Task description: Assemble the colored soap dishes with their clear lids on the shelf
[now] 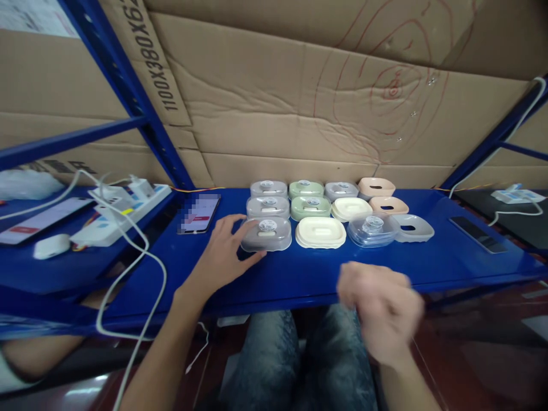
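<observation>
My left hand (226, 251) is at the front left of the rows, its fingers spread around the near side of a grey soap-box-like case with a clear lid (267, 235). Thumb and index finger lie close to the case's edges; I cannot tell if they touch it. My right hand (381, 302) is curled into a blurred fist over the front edge of the shelf, and its inside is hidden. Nearest to it are a stack of clear lids (372, 233) and a grey open-slotted tray (414, 229). A cream insert (321, 233) sits between the hands.
Behind are green cases (310, 208), another cream piece (351, 209) and peach trays (377, 186). One phone (199, 214) lies left, another dark phone (477, 234) right. A white power strip (124, 214) with loose cables stands left. Cardboard (278, 85) backs the blue shelf (274, 279).
</observation>
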{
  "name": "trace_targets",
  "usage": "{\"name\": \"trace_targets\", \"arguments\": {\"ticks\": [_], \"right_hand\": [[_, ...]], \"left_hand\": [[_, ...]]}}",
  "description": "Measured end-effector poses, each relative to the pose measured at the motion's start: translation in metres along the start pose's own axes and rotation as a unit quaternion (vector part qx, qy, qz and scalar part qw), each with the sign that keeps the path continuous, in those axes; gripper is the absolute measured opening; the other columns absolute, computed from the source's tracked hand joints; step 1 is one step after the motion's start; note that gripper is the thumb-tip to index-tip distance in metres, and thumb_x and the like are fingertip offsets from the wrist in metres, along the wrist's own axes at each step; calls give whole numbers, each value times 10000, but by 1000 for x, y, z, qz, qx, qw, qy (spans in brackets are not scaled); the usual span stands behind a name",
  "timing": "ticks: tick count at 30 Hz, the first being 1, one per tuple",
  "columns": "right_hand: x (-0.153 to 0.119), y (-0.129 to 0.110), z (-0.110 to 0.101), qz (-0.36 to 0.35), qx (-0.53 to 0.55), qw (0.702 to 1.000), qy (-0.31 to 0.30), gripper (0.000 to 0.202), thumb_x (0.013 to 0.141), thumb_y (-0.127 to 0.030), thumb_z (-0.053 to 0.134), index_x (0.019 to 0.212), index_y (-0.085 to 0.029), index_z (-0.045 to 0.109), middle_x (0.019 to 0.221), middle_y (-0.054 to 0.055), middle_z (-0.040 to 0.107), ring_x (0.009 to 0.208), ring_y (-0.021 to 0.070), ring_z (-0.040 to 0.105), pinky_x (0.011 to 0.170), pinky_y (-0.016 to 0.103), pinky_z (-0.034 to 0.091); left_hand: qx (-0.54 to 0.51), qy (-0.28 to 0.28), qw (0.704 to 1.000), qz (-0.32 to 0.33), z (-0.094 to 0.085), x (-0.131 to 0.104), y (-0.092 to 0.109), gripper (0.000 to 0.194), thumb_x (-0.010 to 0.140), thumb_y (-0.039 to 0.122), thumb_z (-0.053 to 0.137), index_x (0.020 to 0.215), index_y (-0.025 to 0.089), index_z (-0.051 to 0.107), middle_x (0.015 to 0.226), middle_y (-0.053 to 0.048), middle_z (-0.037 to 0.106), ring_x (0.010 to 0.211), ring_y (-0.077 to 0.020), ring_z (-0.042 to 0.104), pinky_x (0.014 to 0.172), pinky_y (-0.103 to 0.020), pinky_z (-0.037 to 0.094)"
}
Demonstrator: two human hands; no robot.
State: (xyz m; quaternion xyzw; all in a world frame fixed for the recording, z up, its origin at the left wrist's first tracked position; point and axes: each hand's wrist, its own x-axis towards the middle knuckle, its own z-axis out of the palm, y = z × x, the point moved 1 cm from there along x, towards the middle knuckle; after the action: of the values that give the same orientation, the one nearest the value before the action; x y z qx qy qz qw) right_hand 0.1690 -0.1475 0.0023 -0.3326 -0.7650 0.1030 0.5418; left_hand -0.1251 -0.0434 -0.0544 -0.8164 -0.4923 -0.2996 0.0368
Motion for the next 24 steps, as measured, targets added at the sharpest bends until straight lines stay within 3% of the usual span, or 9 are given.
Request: {"name": "trace_targets", "arguments": {"ticks": [2, 3, 6, 12, 16, 18, 20, 22, 24], "right_hand": [[-1, 19, 25, 24, -32, 998, -51, 455, 1121, -230, 516, 679, -225, 410, 603, -43, 397, 532, 108, 376, 579, 314, 286], [-1, 30, 37, 42, -43, 993, -99, 460, 1126, -268, 518, 684, -233, 394, 611, -37, 416, 549, 119, 390, 595, 324, 281], [-5, 58, 64, 100, -55, 979, -167, 470, 1129, -344, 504, 689, -236, 381, 645, -18, 486, 595, 137, 439, 623, 330, 280], [-7, 70, 67, 187, 4, 969, -162, 477, 1102, -397, 555, 686, -225, 396, 622, -40, 483, 580, 122, 426, 600, 306, 274], [-7, 69, 66, 196, 8, 967, -161, 372, 1046, -396, 649, 747, -226, 505, 673, -38, 554, 608, 128, 478, 611, 291, 326], [-8, 71, 67, 201, 8, 969, -146, 282, 1007, -418, 709, 841, -229, 582, 723, -33, 587, 630, 138, 516, 625, 290, 375], [-9, 72, 67, 200, -5, 972, -126, 256, 971, -453, 759, 1031, -224, 661, 849, 0, 652, 690, 161, 571, 673, 307, 450], [-9, 72, 67, 196, -26, 973, -120, 487, 941, -504, 795, 1304, -211, 655, 1080, 76, 712, 796, 205, 637, 782, 366, 535], [-8, 73, 68, 194, -26, 971, -137, 759, 911, -557, 826, 1527, -214, 546, 1340, 154, 690, 986, 279, 702, 941, 460, 573]], "left_hand": [[-9, -9, 1000, -9, 4, -3, 1, 619, 985, 512, 720, 1524, 257, 556, 1511, -163, 512, 1433, -397, 499, 1218, -623, 458], [-15, -8, 1000, -12, 3, -5, 3, 589, 985, 484, 722, 1504, 259, 560, 1479, -154, 515, 1412, -384, 512, 1215, -610, 462], [-42, -6, 999, -23, -3, -9, 7, 549, 940, 410, 767, 1419, 246, 557, 1394, -132, 503, 1361, -355, 544, 1207, -577, 471], [-137, -34, 987, -81, 0, -15, 4, 644, 880, 455, 834, 1361, 245, 459, 1490, -139, 527, 1409, -348, 562, 1180, -544, 491], [-154, -39, 980, -116, 1, -13, 4, 991, 736, 535, 943, 1521, 240, 417, 1349, -107, 598, 1264, -342, 648, 1086, -518, 553], [-145, -28, 982, -116, -2, -12, 5, 966, 694, 541, 957, 1480, 223, 494, 1304, -98, 596, 1218, -338, 663, 1054, -502, 568], [-147, -22, 983, -109, -7, -12, 7, 799, 718, 538, 934, 1363, 217, 589, 1258, -84, 604, 1165, -315, 678, 1025, -477, 577], [-162, -16, 982, -96, -12, -12, 8, 711, 734, 533, 926, 1302, 227, 627, 1251, -76, 615, 1144, -296, 681, 1019, -460, 576], [-195, -15, 978, -75, -15, -12, 9, 733, 728, 527, 937, 1333, 249, 631, 1275, -75, 629, 1163, -297, 677, 1036, -459, 568]]}}
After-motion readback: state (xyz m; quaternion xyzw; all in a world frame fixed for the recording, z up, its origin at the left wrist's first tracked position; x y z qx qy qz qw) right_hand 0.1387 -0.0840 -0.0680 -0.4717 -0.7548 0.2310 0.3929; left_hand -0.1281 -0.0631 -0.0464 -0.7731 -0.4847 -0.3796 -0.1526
